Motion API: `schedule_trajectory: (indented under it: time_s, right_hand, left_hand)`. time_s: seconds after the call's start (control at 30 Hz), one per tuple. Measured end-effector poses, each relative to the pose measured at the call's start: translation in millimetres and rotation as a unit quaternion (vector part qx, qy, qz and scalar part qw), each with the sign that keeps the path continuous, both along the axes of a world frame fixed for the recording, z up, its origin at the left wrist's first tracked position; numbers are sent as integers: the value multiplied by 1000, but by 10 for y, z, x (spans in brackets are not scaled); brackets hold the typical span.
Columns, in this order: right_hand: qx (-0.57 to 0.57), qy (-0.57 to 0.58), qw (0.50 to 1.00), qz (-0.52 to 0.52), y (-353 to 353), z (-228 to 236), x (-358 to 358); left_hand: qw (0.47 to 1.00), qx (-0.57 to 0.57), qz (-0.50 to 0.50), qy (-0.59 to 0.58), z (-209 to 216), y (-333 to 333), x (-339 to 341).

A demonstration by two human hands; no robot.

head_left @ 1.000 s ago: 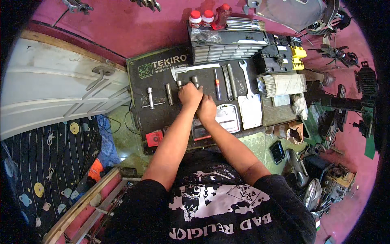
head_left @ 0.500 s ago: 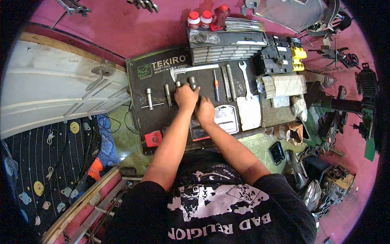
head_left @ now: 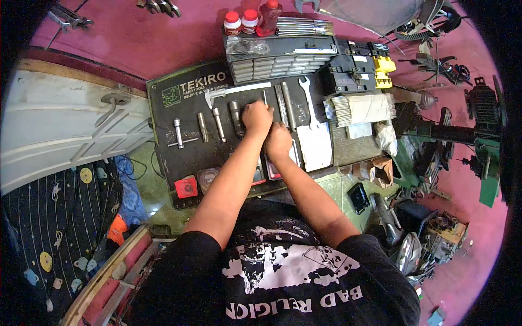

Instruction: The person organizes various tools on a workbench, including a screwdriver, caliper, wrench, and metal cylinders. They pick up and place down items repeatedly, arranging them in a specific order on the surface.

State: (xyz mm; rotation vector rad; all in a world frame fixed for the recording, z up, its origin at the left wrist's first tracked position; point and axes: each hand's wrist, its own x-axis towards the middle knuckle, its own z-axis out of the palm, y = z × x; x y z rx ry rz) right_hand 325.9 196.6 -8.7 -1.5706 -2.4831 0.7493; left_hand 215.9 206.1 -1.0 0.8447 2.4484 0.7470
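On the dark work mat [head_left: 163, 155], my left hand [head_left: 258, 118] is curled over a screwdriver, its thin metal shaft [head_left: 265, 96] poking out above the fingers. My right hand [head_left: 279, 140] is closed just below and right of it; what its fingers hold is hidden. Left of my hands lie a large dark socket [head_left: 236, 115], a slimmer metal socket piece [head_left: 218, 125], a drill bit [head_left: 203, 127] and a T-handle wrench [head_left: 179, 135]. A vernier caliper [head_left: 239, 91] lies above them. To the right are two long metal bars [head_left: 285, 106] and a combination wrench [head_left: 308, 103].
A small-drawer cabinet [head_left: 280, 61] stands at the back, with black and yellow cases [head_left: 356, 73] beside it. A white sheet [head_left: 315, 148], red packet [head_left: 186, 187] and clear packs [head_left: 208, 178] lie nearer. At left is a white door [head_left: 70, 119].
Both hands have moved right across the row of tools, from the sockets to the screwdriver. The slim and large sockets now lie uncovered. The whole view has shifted somewhat.
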Motion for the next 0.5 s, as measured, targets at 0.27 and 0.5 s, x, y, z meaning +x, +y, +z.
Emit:
schedule_trajectory:
  time_s: [0.27,0.5]
  right_hand:
    - [1,28,998,61,-162,-129,-153]
    - [-21,37,998,54,-159,-70,-141]
  left_hand:
    - [993,-33,16,110,-79,-208,-78]
    - [992,-53,25,108,-81,-219,-76]
